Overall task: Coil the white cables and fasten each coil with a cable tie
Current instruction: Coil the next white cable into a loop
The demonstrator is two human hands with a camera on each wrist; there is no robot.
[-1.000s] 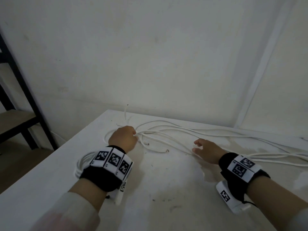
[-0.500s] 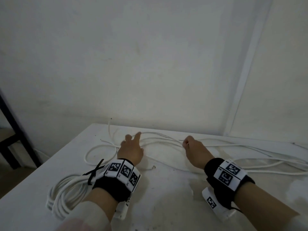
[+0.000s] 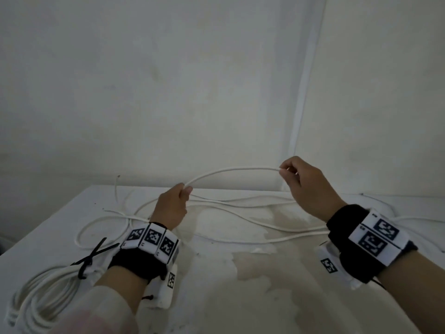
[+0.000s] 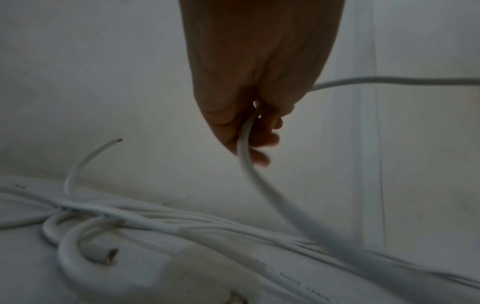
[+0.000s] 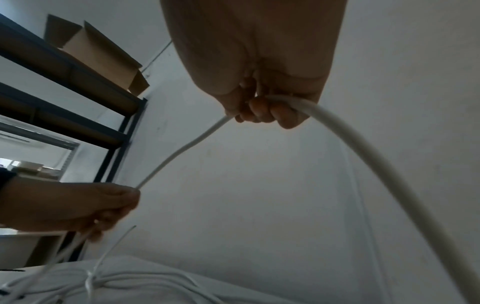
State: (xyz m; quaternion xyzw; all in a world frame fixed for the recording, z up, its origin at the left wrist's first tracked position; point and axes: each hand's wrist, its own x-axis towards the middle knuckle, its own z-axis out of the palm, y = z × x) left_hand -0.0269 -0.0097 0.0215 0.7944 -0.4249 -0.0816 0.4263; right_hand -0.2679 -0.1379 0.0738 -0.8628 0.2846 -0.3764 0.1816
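Both hands are lifting one white cable (image 3: 231, 170) off the table (image 3: 277, 297): left hand (image 3: 171, 208) is gripping it in a curled fist, right hand (image 3: 305, 186) is pinching it between thumb and fingers, raised higher and off to the right. Cable span is arching between the two hands, clear of the table. From each hand the cable is dropping back down; where its free end is, I cannot tell. Other loose cables (image 3: 240, 208) are lying tangled across the far side of the table, under and behind the hands. One finished coil (image 3: 45, 292) is sitting at the near left edge, already fastened with a black cable tie (image 3: 92, 255), just beside the left wrist.

Step in hand, as I judge it: starting the next coil, first loop not formed yet. Next move is likely calling for the right hand to bring its section over to the left hand, left hand taking it in as a loop, then repeating along the length. Tangle on the table may be snagging the pull, so slack needs freeing first. No spare tie is showing in any view.
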